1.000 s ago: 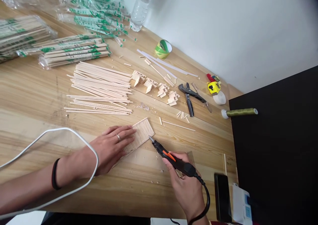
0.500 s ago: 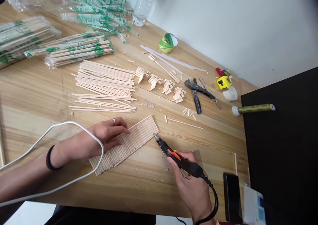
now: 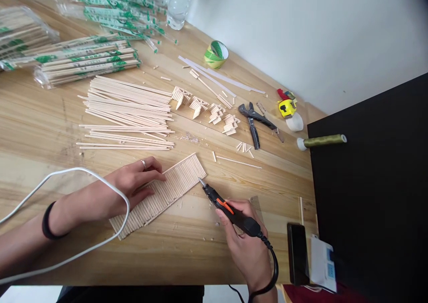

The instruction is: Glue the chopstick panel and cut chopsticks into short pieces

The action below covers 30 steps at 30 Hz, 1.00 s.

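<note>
A slatted panel of thin wooden sticks (image 3: 179, 180) lies slanted on the table. My left hand (image 3: 137, 182) grips its upper side, thumb and forefinger apart on the slats and the other fingers bent at the far edge. In my right hand (image 3: 245, 236) is a black pen-shaped hot glue gun (image 3: 230, 209) with an orange trigger. Its metal nozzle touches or hovers just over the panel's near edge, close to the right end; I cannot tell which. A clear ruler-like strip (image 3: 257, 207) shows partly behind my right hand.
Loose sticks (image 3: 130, 111) lie beyond my left hand, beside several small stepped stick pieces (image 3: 199, 107). Farther right are black-handled cutters (image 3: 256, 122), a tape roll (image 3: 216, 55) and a yellow tape measure (image 3: 286, 109). A white cable (image 3: 96, 174) loops over my left forearm. A phone (image 3: 298, 254) lies right.
The whole view has shifted, so everything sits a little farther left. Both hands keep nearly the same places on the panel, with the nozzle still at its near edge.
</note>
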Available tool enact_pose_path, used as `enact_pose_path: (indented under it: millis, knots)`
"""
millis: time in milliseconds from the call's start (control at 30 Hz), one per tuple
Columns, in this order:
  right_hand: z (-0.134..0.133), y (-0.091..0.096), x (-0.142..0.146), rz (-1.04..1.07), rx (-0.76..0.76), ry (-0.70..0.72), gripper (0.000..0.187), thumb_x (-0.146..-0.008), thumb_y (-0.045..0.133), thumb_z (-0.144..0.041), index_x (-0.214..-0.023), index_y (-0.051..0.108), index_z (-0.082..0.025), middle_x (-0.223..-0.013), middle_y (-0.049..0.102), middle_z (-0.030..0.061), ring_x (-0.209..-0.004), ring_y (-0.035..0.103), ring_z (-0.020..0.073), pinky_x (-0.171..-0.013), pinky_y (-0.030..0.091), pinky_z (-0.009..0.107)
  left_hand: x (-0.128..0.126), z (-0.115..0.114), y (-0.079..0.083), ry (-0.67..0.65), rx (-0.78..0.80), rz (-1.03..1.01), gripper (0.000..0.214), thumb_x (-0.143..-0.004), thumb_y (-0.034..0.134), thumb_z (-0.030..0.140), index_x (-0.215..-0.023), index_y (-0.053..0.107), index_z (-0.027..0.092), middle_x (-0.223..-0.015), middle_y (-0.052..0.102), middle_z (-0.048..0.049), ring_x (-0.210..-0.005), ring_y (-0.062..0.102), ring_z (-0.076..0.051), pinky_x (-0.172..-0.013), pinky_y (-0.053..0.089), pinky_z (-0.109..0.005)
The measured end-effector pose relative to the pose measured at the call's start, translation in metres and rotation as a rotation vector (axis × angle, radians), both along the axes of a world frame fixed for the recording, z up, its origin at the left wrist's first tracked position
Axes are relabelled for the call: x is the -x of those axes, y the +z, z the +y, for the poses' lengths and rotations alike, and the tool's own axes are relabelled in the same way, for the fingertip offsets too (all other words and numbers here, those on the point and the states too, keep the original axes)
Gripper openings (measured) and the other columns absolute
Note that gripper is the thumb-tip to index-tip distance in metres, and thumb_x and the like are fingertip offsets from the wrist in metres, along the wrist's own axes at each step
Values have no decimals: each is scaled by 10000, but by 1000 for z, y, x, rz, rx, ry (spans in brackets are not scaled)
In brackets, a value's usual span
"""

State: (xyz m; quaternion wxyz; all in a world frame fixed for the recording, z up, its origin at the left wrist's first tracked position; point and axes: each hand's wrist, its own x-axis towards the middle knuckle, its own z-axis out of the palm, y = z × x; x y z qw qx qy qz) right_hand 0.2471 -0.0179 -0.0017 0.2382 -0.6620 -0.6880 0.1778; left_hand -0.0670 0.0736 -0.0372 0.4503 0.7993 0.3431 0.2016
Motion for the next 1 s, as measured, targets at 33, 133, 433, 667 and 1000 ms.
enact_pose_path:
  millis: [33, 133, 433, 667, 1000]
  knots:
    - [-1, -1, 0, 0, -12, 0, 97, -971, 652, -272, -1058, 622, -239, -967, 685, 49, -889, 702, 195, -783, 586, 301, 0, 0, -1, -5, 1, 1, 305, -1016, 456, 150, -1270, 597, 242, -1297, 547, -67, -1103, 603, -186, -960, 526, -304]
    - [-2, -4, -1, -1, -64, -2, 125, -960, 665, -240, -1079, 628, -234, -1000, 682, 57, -919, 701, 201, -812, 584, 313, 0, -1, -1, -7, -8, 8, 306, -1017, 455, 154, -1277, 589, 243, -1299, 534, -64, -1095, 600, -180, -968, 526, -307]
    - [-4, -5, 3, -22, -127, -7, 144, -950, 672, -207, -1088, 634, -221, -1013, 691, 63, -947, 704, 207, -825, 588, 324, -2, -3, 0, 14, -47, 28, 311, -1029, 436, 172, -1288, 595, 238, -1290, 546, -70, -1101, 608, -185, -949, 535, -303]
    - [-5, -6, 3, 4, -79, -7, 125, -951, 669, -220, -1072, 637, -233, -1005, 687, 59, -938, 700, 211, -825, 587, 334, -1, -1, 5, -20, -32, 37, 357, -1011, 472, 138, -1329, 582, 260, -1279, 569, -68, -1102, 618, -198, -957, 541, -313]
    - [-10, -4, 10, 21, -42, -38, 91, -959, 662, -246, -1046, 650, -223, -987, 674, 60, -919, 691, 203, -803, 577, 317, -2, -1, 9, -7, -9, 43, 326, -1033, 441, 159, -1309, 593, 243, -1277, 559, -70, -1078, 617, -185, -939, 540, -300]
